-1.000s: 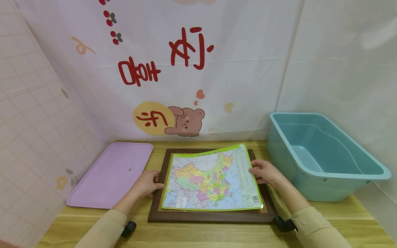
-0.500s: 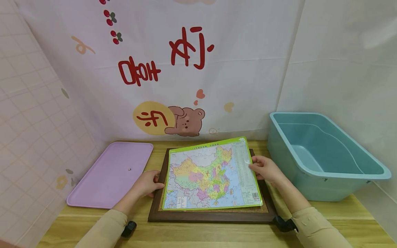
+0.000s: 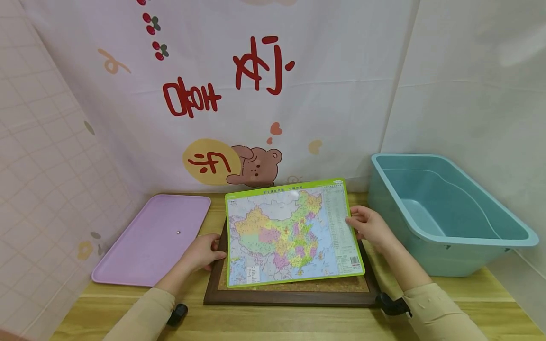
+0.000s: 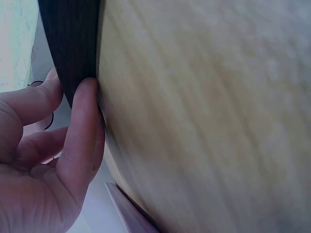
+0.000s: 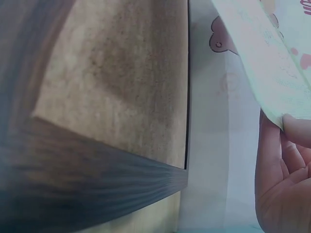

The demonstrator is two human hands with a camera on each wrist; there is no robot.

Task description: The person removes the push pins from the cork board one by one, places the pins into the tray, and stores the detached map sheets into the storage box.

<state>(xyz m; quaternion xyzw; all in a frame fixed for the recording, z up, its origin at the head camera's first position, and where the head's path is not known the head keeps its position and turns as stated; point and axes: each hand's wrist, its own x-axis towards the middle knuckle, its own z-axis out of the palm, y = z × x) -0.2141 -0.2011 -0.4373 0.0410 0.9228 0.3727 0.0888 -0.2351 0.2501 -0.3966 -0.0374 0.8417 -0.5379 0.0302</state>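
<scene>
A map sheet of China with a green border [image 3: 277, 237] tilts up above a cork board in a dark brown frame [image 3: 290, 297]. My right hand [image 3: 372, 229] pinches the map by its right edge; in the right wrist view, thumb and fingers close on the pale sheet [image 5: 267, 58], and bare cork [image 5: 126, 73] shows below it. At the board's left side, my left hand [image 3: 204, 253] holds the frame. The left wrist view has its thumb and fingertips on either side of the dark frame edge [image 4: 73, 43]. The map covers most of the cork in the head view.
On the left of the wooden table [image 3: 273, 324] lies a flat purple tray [image 3: 158, 237], with a small shiny round spot on it. A deep teal tub [image 3: 452, 246] stands at the right. Behind, a printed cloth [image 3: 341, 104] hangs down to the table.
The map has risen off the cork and away from the board's near side, more of the cork now showing in front. My right hand has moved up with it; my left hand stays in place.
</scene>
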